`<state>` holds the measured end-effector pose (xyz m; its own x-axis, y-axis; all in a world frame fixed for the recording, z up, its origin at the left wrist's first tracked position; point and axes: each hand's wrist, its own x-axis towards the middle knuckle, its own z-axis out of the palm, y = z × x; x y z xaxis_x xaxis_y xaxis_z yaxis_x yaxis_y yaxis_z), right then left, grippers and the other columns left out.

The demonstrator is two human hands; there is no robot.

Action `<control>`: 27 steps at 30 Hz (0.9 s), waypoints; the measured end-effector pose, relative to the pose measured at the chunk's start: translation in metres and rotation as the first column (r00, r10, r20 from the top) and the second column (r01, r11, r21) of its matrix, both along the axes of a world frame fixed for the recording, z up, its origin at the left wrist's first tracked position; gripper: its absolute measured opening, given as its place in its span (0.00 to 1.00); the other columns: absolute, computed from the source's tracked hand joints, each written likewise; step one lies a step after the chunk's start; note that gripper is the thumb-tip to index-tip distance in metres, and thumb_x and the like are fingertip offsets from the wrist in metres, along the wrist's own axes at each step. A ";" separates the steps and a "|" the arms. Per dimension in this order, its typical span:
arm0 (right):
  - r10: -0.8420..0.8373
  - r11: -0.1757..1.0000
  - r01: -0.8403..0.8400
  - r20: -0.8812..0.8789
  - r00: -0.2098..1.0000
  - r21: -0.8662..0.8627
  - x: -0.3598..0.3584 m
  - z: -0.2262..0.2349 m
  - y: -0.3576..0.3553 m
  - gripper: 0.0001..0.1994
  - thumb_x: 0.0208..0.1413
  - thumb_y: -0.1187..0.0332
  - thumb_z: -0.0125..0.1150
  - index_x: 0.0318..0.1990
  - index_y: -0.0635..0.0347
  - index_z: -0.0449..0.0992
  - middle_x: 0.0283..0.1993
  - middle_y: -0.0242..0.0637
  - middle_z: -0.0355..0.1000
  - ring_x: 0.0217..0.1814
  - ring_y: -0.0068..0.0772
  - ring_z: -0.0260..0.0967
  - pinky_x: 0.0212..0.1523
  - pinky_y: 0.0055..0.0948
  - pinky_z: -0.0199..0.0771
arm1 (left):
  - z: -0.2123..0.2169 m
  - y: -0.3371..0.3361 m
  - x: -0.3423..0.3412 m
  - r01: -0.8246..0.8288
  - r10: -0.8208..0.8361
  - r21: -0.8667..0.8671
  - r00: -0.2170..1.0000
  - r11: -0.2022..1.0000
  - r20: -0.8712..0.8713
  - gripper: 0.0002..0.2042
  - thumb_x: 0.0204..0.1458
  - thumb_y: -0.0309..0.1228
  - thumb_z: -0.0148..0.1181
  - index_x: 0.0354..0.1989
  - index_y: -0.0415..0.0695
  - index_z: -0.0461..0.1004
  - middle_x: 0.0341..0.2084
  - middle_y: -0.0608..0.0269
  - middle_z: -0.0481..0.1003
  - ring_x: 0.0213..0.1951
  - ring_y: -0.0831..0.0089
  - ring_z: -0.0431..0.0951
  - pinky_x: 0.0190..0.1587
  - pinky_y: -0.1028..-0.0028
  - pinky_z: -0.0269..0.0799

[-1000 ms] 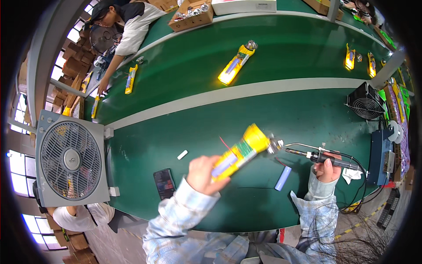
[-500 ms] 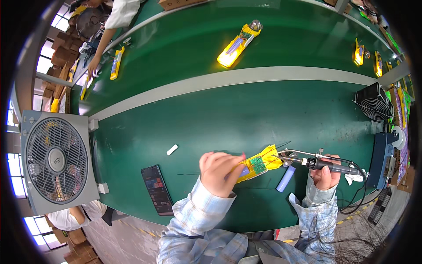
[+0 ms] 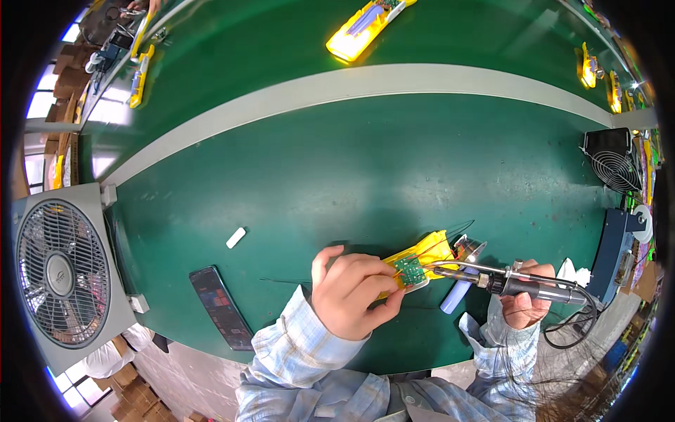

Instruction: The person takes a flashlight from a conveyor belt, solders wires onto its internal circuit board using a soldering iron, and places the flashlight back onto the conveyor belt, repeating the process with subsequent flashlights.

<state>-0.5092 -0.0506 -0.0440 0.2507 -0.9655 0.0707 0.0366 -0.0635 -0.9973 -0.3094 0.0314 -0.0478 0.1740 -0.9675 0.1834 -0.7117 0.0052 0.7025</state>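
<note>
Plainly, left hand [image 3: 356, 294] pinches a circuit board [image 3: 411, 271] while right hand [image 3: 522, 308] grips soldering iron [image 3: 540, 290]

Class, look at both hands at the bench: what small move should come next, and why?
Probably ease the soldering iron slightly toward the green circuit board: the right hand holds it with the tip close to the board, contact hard to judge, while the left hand is at the board's other side.
</note>
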 end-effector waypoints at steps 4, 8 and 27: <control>0.024 0.999 -0.023 0.023 0.999 -0.046 0.003 -0.009 0.002 0.15 0.33 0.65 0.56 0.23 0.62 0.56 0.18 0.32 0.53 0.19 0.21 0.50 0.19 0.18 0.55 | -0.005 -0.003 -0.001 -0.030 0.032 -0.053 0.998 0.998 0.046 0.09 0.19 0.24 0.56 0.14 0.48 0.65 0.20 0.72 0.66 0.25 0.76 0.65 0.33 0.75 0.51; -0.008 0.999 0.008 0.002 1.000 -0.044 0.013 -0.004 0.002 0.15 0.31 0.64 0.56 0.22 0.63 0.57 0.19 0.33 0.54 0.20 0.25 0.51 0.20 0.21 0.55 | -0.009 -0.004 -0.002 -0.058 0.060 -0.059 0.998 0.997 0.032 0.09 0.18 0.23 0.55 0.13 0.48 0.65 0.19 0.72 0.65 0.24 0.76 0.64 0.30 0.77 0.51; 0.021 0.998 -0.022 -0.013 1.000 -0.061 0.010 -0.009 0.004 0.15 0.32 0.64 0.55 0.22 0.63 0.59 0.21 0.34 0.55 0.21 0.27 0.53 0.20 0.23 0.56 | -0.008 -0.006 0.000 -0.020 0.019 -0.007 0.999 1.000 -0.048 0.09 0.18 0.22 0.55 0.13 0.46 0.65 0.19 0.70 0.65 0.24 0.75 0.65 0.29 0.76 0.52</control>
<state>-0.4996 -0.0465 -0.0526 0.2727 -0.9538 0.1263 0.0264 -0.1238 -0.9920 -0.3092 0.0254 -0.0557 0.2015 -0.9624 0.1820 -0.6771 -0.0027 0.7359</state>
